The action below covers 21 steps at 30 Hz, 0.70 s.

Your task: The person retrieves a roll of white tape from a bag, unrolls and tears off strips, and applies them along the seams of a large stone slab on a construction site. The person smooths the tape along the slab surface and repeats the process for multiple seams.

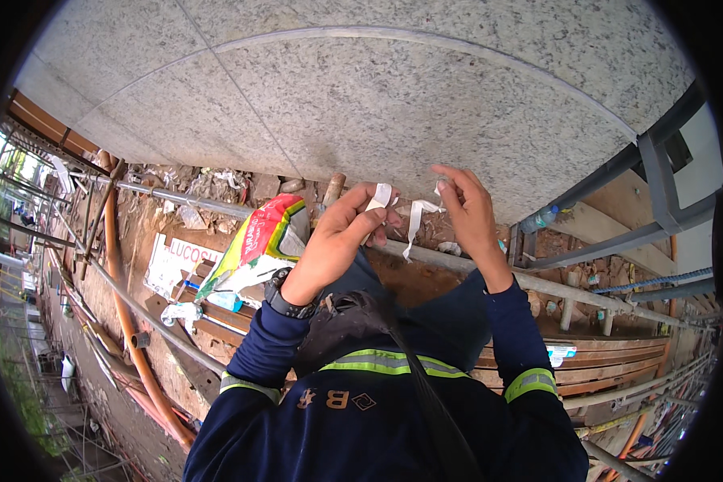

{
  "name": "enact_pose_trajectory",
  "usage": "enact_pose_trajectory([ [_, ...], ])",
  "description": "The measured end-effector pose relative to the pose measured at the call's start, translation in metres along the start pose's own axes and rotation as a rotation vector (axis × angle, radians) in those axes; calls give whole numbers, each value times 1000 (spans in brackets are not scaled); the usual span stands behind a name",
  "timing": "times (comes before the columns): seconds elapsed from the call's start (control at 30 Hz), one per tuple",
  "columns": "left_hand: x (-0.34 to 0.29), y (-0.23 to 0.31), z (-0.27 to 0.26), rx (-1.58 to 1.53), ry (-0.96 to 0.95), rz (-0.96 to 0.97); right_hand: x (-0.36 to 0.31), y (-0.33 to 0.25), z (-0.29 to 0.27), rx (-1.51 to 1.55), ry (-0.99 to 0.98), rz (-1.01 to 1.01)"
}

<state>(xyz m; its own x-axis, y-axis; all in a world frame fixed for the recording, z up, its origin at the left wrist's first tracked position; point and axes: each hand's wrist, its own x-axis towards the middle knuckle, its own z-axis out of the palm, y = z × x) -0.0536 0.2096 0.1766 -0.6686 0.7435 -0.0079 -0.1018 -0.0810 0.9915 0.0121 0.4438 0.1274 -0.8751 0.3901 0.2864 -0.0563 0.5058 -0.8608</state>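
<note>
Your left hand (339, 234) pinches a white strip (381, 195) near the speckled stone panel (337, 112), your right hand (472, 215) half-curls by a white scrap (439, 187), gripped or not I cannot tell, and slackened fingers could tangle or drop the dangling ribbon (415, 218) between them.

Noted red capital lettering (191, 254) on white sheet (161, 275), left of centre. Found lettering along multicoloured plastic sack (259, 270), near centre. Recorded tan inverted letters (337, 399) and diamond emblem (364, 401) on navy jacket (313, 438), lower centre. Found illegible white-and-blue label (561, 353), lower right.
</note>
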Motion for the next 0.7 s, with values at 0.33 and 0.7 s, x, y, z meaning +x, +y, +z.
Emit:
enact_pose_trajectory([
  [0.33, -5, 7, 4, 87, -5, 22, -2, 6, 4, 39, -44, -201],
  [0.7, -6, 8, 7, 87, 11, 23, -8, -19, -3, 128, -193, 129],
])
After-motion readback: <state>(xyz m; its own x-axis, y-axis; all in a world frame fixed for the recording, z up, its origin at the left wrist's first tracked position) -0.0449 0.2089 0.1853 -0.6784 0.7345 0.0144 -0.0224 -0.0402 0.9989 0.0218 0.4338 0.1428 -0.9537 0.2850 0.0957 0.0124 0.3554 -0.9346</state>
